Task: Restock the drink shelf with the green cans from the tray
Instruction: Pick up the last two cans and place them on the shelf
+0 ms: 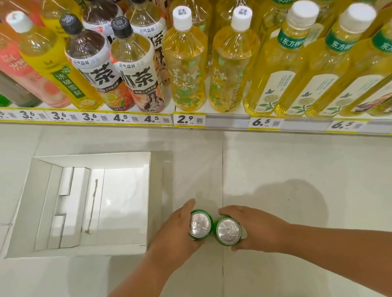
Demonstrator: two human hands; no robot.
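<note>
Green cans, two of them, sit upright in our hands above the pale tiled floor (291,160), silver tops facing the camera. Our left hand (173,233) wraps its fingers around the left can (199,224), thumb side up against the rim. Our right hand (255,227) curls around the right can (228,230) from the other side. The two cans are just beside each other, nearly touching, between the hands. Both forearms reach in from the bottom edge.

To the left on the floor lies the white cardboard tray (35,206), open top; we see only folded flaps and bare card inside. The left hand is just beside the tray's near right corner.

Above runs the drink shelf (226,119) with a yellow-edged price strip: tags read 3.6, 4.5, 2.9 (188,119) and 6.5. On it stand rows of bottles: pink and yellow ones at left, two with black caps (122,28) and white labels in the middle, clear yellow tea bottles with white caps (181,18) next, and more yellow bottles with green neck bands (340,42) at right.
</note>
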